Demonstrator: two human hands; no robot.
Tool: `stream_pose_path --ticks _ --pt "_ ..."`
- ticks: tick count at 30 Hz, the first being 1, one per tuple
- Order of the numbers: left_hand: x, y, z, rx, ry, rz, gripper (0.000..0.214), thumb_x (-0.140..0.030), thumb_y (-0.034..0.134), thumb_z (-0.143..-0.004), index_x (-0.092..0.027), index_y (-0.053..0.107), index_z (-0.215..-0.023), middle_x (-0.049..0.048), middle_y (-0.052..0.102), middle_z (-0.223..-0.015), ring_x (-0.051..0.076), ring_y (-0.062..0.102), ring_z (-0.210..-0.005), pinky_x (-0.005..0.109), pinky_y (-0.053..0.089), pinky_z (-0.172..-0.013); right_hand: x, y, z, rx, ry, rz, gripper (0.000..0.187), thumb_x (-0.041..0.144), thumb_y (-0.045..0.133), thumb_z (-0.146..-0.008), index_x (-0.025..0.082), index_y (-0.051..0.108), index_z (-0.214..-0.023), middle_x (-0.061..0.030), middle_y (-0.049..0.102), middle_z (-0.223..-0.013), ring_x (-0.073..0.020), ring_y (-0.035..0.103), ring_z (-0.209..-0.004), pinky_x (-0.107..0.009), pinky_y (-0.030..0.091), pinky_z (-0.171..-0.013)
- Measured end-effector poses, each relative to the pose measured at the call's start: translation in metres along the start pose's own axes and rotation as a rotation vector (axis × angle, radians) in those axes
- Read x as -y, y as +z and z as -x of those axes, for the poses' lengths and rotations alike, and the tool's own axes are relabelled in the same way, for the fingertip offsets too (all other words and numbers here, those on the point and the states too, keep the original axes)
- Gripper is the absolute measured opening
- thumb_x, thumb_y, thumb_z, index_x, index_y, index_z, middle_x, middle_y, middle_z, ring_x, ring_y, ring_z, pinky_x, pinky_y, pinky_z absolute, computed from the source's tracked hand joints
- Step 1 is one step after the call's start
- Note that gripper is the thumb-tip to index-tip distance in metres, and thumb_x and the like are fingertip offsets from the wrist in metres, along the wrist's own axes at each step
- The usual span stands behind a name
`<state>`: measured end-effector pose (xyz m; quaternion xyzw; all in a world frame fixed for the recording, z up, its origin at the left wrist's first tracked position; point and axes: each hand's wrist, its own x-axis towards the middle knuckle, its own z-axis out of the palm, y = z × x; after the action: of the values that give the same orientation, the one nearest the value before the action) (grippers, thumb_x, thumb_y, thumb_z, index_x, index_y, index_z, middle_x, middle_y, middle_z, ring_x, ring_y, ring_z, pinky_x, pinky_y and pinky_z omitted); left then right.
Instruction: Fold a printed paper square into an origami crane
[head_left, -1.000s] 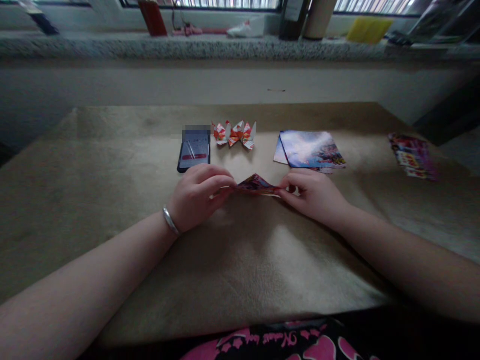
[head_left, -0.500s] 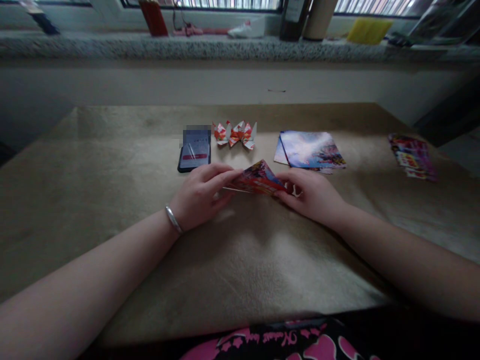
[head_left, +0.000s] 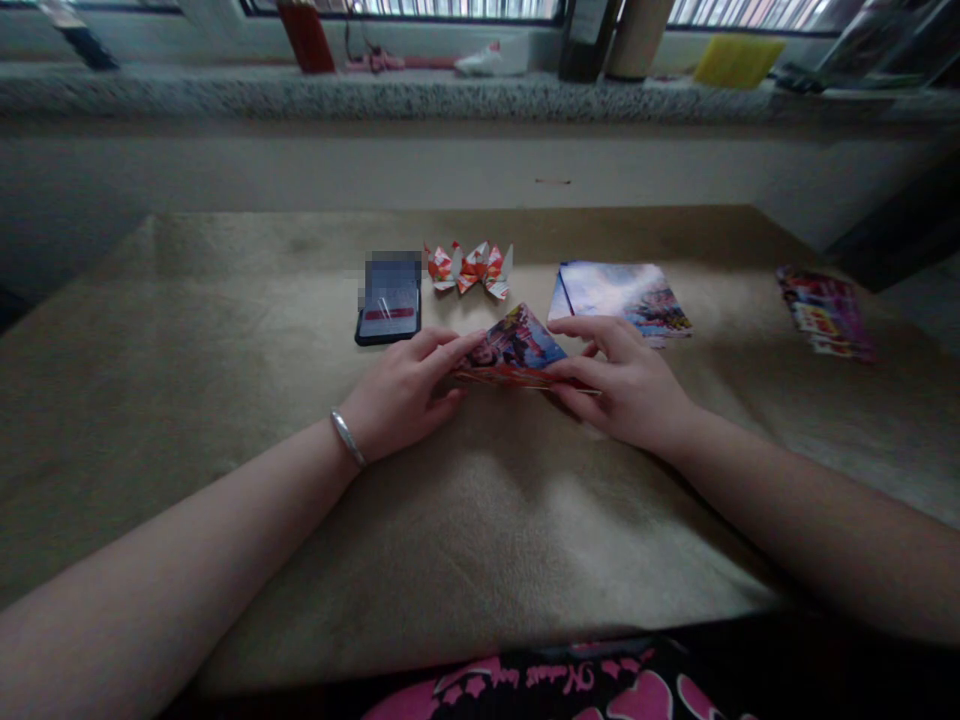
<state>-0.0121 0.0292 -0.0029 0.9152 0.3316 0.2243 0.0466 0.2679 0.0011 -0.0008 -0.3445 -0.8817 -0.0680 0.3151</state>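
A folded sheet of printed origami paper [head_left: 514, 345], red and blue with a raised triangular point, is held between both hands just above the table. My left hand [head_left: 405, 385], a silver bangle at its wrist, pinches the left corner with thumb and fingers. On the other side my right hand [head_left: 622, 380] grips the right corner between thumb and a finger, its index finger lifted off the paper. Behind the paper stand small folded paper pieces [head_left: 471, 270] in red, orange and white.
A phone [head_left: 390, 300] lies behind my left hand. Square printed sheets [head_left: 622, 295] are stacked behind my right hand, and more colourful papers [head_left: 825, 312] lie at the far right of the table [head_left: 480, 560]. Bottles and a yellow item [head_left: 739, 62] stand on the stone windowsill [head_left: 420, 98].
The folded paper has tipped so that more of its blue upper face shows. My right hand's index finger has lifted and stretched out; my left hand has barely moved.
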Motion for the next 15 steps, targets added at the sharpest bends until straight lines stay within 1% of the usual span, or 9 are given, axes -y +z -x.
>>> stream_pose_path --ticks 2,5,8,11,13,15 --pt "0.0 0.001 0.0 0.024 -0.026 -0.005 0.057 -0.023 0.054 -0.085 -0.019 0.04 -0.14 0.0121 0.052 -0.123 0.023 0.057 -0.107 0.038 0.05 -0.092 -0.001 -0.001 0.0 0.0 -0.036 0.031 0.01 0.024 0.061 -0.084 0.024 0.069 -0.09 -0.0097 0.056 -0.128 -0.0279 0.051 -0.116 -0.045 0.047 -0.095" --pt "0.001 0.002 0.001 0.043 -0.045 -0.009 0.057 -0.027 0.055 -0.086 -0.018 0.04 -0.141 0.0132 0.052 -0.124 0.024 0.056 -0.108 0.04 0.049 -0.094 -0.002 -0.002 0.0 0.035 -0.097 0.018 0.011 0.023 0.061 -0.084 0.025 0.07 -0.091 -0.0071 0.06 -0.125 -0.0276 0.05 -0.118 -0.047 0.044 -0.1" --pt "0.003 0.003 0.001 0.053 -0.053 -0.021 0.057 -0.03 0.056 -0.086 -0.019 0.041 -0.14 0.0135 0.052 -0.125 0.025 0.055 -0.11 0.041 0.048 -0.096 -0.004 -0.001 0.0 0.087 -0.129 -0.01 0.014 0.021 0.06 -0.084 0.025 0.07 -0.093 -0.0054 0.065 -0.121 -0.0264 0.053 -0.116 -0.046 0.045 -0.099" --pt "0.006 0.004 0.002 0.096 -0.056 -0.039 0.061 -0.039 0.058 -0.086 -0.02 0.04 -0.141 0.014 0.05 -0.129 0.027 0.05 -0.117 0.045 0.043 -0.103 -0.006 0.001 0.0 0.139 -0.133 -0.047 0.018 0.021 0.059 -0.084 0.025 0.071 -0.097 -0.0036 0.068 -0.116 -0.0248 0.056 -0.113 -0.044 0.047 -0.097" --pt "0.008 0.005 0.003 0.143 -0.061 -0.043 0.065 -0.048 0.054 -0.088 -0.018 0.038 -0.143 0.0153 0.046 -0.134 0.03 0.045 -0.124 0.047 0.037 -0.108 -0.008 0.003 0.0 0.175 -0.133 -0.068 0.019 0.022 0.058 -0.085 0.024 0.071 -0.099 -0.0025 0.07 -0.114 -0.024 0.057 -0.111 -0.043 0.047 -0.097" --pt "0.011 0.005 0.004 0.185 -0.069 -0.031 0.064 -0.053 0.042 -0.092 -0.016 0.036 -0.144 0.0159 0.043 -0.138 0.03 0.041 -0.129 0.049 0.033 -0.111 -0.01 0.003 0.001 0.217 -0.138 -0.093 0.021 0.024 0.058 -0.086 0.024 0.071 -0.103 -0.0027 0.071 -0.113 -0.0241 0.058 -0.11 -0.043 0.047 -0.096"
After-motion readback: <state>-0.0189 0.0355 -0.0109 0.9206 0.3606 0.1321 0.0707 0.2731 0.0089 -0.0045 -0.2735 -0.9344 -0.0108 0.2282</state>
